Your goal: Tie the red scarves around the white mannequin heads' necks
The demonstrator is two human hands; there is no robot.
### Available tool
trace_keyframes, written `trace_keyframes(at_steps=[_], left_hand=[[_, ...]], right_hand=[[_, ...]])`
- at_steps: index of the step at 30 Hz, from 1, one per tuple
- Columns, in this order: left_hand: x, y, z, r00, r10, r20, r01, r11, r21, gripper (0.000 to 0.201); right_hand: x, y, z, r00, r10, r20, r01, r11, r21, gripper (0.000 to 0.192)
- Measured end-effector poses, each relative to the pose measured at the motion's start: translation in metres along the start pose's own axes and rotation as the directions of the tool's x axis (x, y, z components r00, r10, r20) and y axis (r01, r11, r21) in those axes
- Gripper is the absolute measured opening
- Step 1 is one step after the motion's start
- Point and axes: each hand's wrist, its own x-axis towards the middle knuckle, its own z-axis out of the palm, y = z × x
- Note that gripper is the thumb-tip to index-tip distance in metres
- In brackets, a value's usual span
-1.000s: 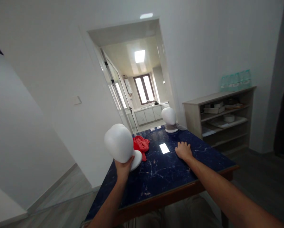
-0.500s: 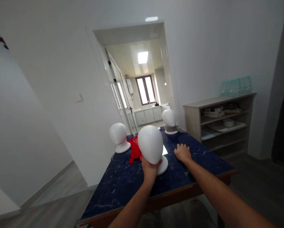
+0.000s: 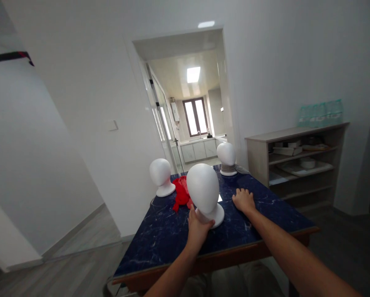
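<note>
A white mannequin head (image 3: 202,187) stands upright on its round base near the middle of the blue marble-patterned table (image 3: 166,243). My left hand (image 3: 199,229) is low at its neck and base, thumb in front and fingers round the left side; some fingertips are hidden. To the right, my right hand (image 3: 244,201) rests on the tabletop with nothing in it, its fingers apart and slightly bent. A crumpled red cloth (image 3: 181,194) lies just behind the head, on its left.
Another white mannequin head (image 3: 160,175) stands at the table's left edge. A third mannequin head (image 3: 226,154) is at the far right, grey fabric (image 3: 228,168) round its neck. Beyond on the right is an open shelf unit (image 3: 257,159) topped by bottles (image 3: 321,114). A doorway opens behind the table.
My left hand has slid down from the middle head's neck towards its base, its grip looser. My right hand stays on the table. The whole view has shifted slightly.
</note>
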Motion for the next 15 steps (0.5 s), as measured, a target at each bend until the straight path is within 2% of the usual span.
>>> trace_keyframes(at_steps=[2, 4, 6, 8, 10, 12, 15], left_hand=[[0.001, -0.017, -0.016, 1.0, -0.017, 0.005, 0.017, 0.999, 0.049, 0.097], [0.014, -0.029, -0.035, 0.999, -0.04, -0.013, 0.041, 0.994, 0.097, 0.076], [0.04, -0.034, -0.052, 0.998, -0.066, -0.003, 0.065, 0.987, 0.144, 0.055], [0.069, -0.035, -0.065, 0.999, -0.041, 0.032, 0.032, 0.973, 0.227, 0.037], [0.095, -0.036, -0.071, 0.996, 0.035, 0.077, -0.061, 0.928, 0.366, 0.025], [0.112, -0.039, -0.072, 0.988, 0.085, 0.132, -0.14, 0.854, 0.501, 0.022], [0.122, -0.044, -0.068, 0.98, 0.052, 0.194, -0.156, 0.807, 0.569, 0.016]], right_hand=[[-0.001, 0.0, 0.001, 1.0, -0.006, -0.007, 0.005, 1.0, -0.005, 0.044], [-0.001, -0.001, 0.001, 1.0, -0.009, -0.013, 0.009, 1.0, -0.007, 0.044], [-0.002, -0.001, 0.001, 1.0, -0.007, -0.018, 0.007, 1.0, -0.006, 0.044], [-0.002, -0.001, 0.001, 1.0, -0.005, -0.019, 0.005, 1.0, -0.004, 0.043], [-0.002, -0.001, 0.002, 1.0, -0.008, -0.014, 0.008, 1.0, -0.002, 0.042], [-0.002, -0.001, 0.002, 1.0, -0.012, -0.015, 0.012, 1.0, -0.002, 0.042], [-0.001, 0.0, 0.002, 1.0, -0.012, -0.017, 0.012, 1.0, -0.006, 0.042]])
